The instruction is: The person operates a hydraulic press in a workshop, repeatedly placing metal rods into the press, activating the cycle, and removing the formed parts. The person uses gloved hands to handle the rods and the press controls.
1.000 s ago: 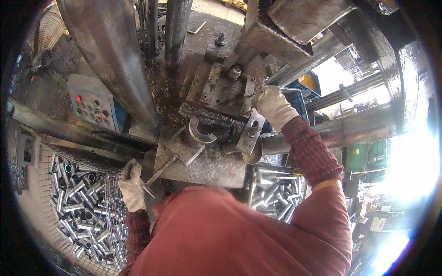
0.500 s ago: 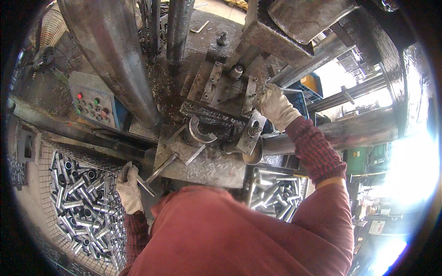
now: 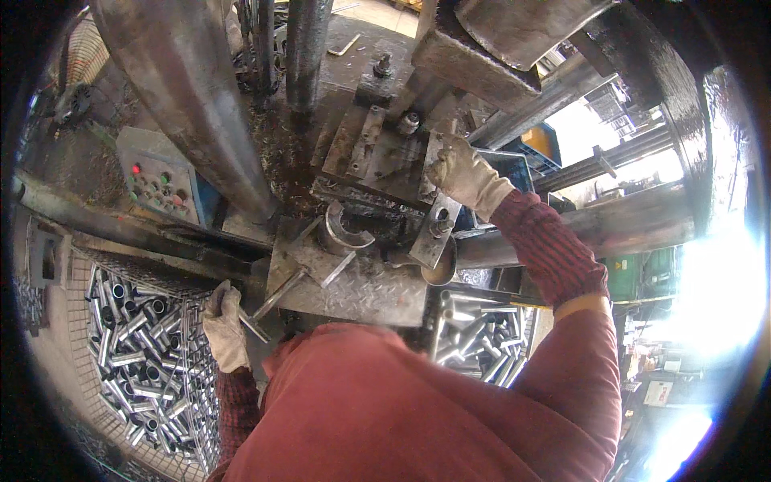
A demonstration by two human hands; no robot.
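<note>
My left hand, in a dirty white glove, hangs over the wire basket of short metal tubes and is closed on one tube at the basket's right edge. My right hand, also gloved, reaches up to the dark steel die block of the press and rests on its right side; whether it holds anything is hidden. Below it lie a curved metal piece and a checkered steel plate. My red sleeves and chest fill the lower middle.
Thick steel columns rise at the upper left and centre. A grey control box with coloured buttons sits left of the press. A second bin of metal tubes stands under the plate on the right. Steel beams cross the right side.
My left hand has dropped lower along the basket's edge with the tube. My right hand has lifted slightly on the die block. The view has shifted a little.
</note>
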